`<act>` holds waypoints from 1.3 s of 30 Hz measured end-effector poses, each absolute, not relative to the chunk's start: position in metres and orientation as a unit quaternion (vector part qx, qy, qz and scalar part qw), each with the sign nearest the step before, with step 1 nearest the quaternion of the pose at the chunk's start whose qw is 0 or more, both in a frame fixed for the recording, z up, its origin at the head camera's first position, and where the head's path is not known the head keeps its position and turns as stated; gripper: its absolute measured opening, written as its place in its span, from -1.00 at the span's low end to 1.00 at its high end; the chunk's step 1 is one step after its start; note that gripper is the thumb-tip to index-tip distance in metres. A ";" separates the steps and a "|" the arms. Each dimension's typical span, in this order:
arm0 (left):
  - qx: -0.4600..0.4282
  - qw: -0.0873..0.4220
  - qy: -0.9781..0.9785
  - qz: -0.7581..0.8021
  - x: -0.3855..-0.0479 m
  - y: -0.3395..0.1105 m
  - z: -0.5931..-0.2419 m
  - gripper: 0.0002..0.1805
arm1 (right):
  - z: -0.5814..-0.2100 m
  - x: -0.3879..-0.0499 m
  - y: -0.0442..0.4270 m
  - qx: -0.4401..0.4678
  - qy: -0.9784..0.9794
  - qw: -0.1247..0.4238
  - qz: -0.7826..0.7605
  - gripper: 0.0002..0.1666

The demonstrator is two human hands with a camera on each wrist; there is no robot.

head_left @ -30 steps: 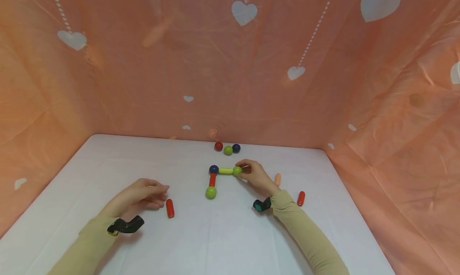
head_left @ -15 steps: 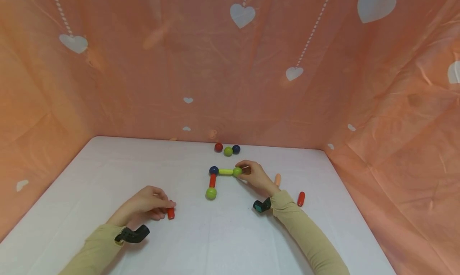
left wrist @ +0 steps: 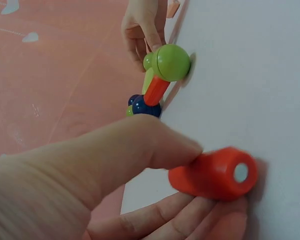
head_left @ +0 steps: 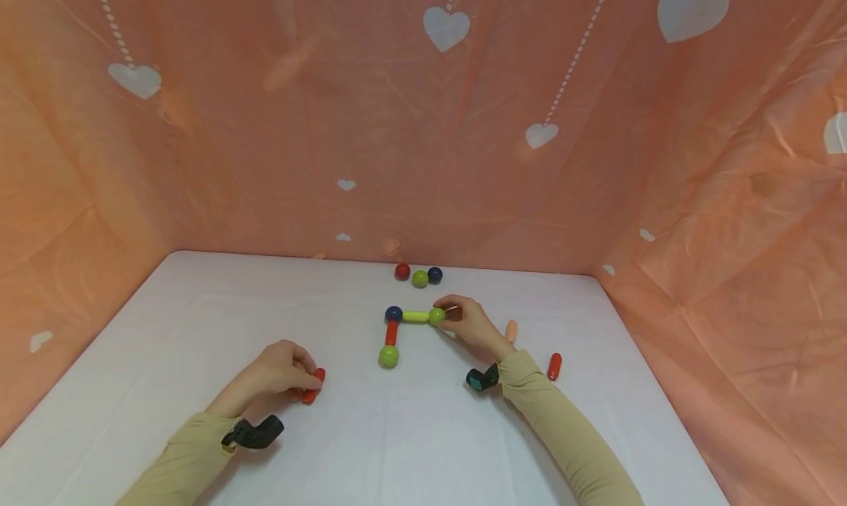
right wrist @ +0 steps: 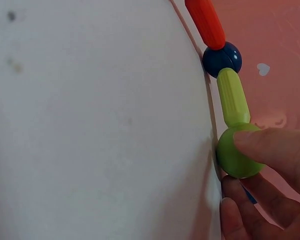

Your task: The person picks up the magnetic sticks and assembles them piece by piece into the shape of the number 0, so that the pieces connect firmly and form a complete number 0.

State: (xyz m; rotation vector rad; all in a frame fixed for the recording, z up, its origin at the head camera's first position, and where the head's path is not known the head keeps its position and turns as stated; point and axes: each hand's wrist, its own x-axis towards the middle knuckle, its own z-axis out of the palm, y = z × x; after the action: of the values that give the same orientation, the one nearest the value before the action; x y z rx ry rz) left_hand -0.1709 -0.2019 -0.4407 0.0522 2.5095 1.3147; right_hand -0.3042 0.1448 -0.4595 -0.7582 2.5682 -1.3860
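Observation:
On the left, my left hand [head_left: 281,370] pinches a red rod [head_left: 319,377] between thumb and fingers; the left wrist view shows the rod [left wrist: 210,175] with a pale round disc at its end. My right hand [head_left: 471,322] grips a green ball [head_left: 437,315], its thumb lying on the ball [right wrist: 235,157] in the right wrist view. From that ball a yellow-green rod [head_left: 415,316] runs left to a dark blue ball [head_left: 393,314]. A second red rod [head_left: 391,334] joins the blue ball to another green ball [head_left: 388,356] nearer the front.
Near the back edge of the white table [head_left: 231,300] lie a red ball [head_left: 402,271], a green ball [head_left: 420,279] and a blue ball [head_left: 434,274]. Right of the right hand are an orange rod [head_left: 512,331] and a red rod [head_left: 554,366].
My left hand has moved right and slightly down onto the red rod and taken hold of it; the rod has turned to a slant. My right hand stays on the green ball.

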 end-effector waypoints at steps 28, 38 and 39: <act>-0.020 0.251 0.709 0.659 -0.182 -0.125 -0.465 -0.52 | -0.459 -0.307 0.146 -0.244 0.849 0.071 -0.464 -0.62; -0.026 0.243 0.720 0.649 -0.187 -0.116 -0.466 -0.59 | -0.458 -0.306 0.144 -0.241 0.851 0.074 -0.460 -0.63; -0.028 0.242 0.722 0.648 -0.187 -0.116 -0.466 -0.59 | -0.458 -0.306 0.145 -0.239 0.852 0.075 -0.460 -0.63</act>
State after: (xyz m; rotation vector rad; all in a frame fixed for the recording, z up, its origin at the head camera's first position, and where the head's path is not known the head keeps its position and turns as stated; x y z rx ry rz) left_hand -0.1870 -0.1156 -0.4658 -0.0760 1.9738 1.7717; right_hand -0.3057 0.1445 -0.4583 -0.7171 2.5545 -1.3813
